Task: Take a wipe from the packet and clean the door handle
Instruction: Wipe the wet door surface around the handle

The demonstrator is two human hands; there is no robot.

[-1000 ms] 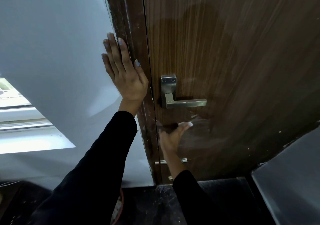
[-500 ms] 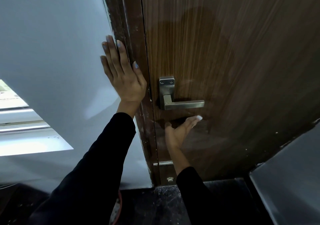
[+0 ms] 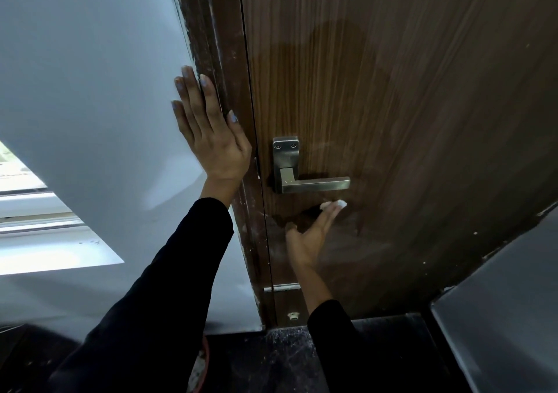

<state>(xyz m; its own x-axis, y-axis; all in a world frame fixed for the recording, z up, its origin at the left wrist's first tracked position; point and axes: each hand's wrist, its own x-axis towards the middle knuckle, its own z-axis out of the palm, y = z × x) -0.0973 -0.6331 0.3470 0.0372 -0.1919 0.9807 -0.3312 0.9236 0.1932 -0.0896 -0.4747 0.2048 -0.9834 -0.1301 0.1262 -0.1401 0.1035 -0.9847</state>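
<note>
A brushed metal door handle [image 3: 314, 185] with a square plate and a lever pointing right sits on the brown wooden door [image 3: 407, 90]. My right hand [image 3: 311, 235] is stretched out just below the lever, fingers straight, fingertips a little under the lever's free end and not touching it. A small whitish patch shows at those fingertips; I cannot tell whether it is nails or a wipe. My left hand [image 3: 211, 133] lies flat on the pale wall [image 3: 90, 75] beside the door frame [image 3: 229, 60]. No packet is in view.
The scuffed door frame runs between wall and door. A bright window ledge [image 3: 45, 241] shows at the left. A grey panel [image 3: 498, 317] stands at the lower right, with dark speckled floor [image 3: 287, 356] below the door.
My right hand has risen along the door, from well below the handle to just under the lever. My left hand stays flat on the wall.
</note>
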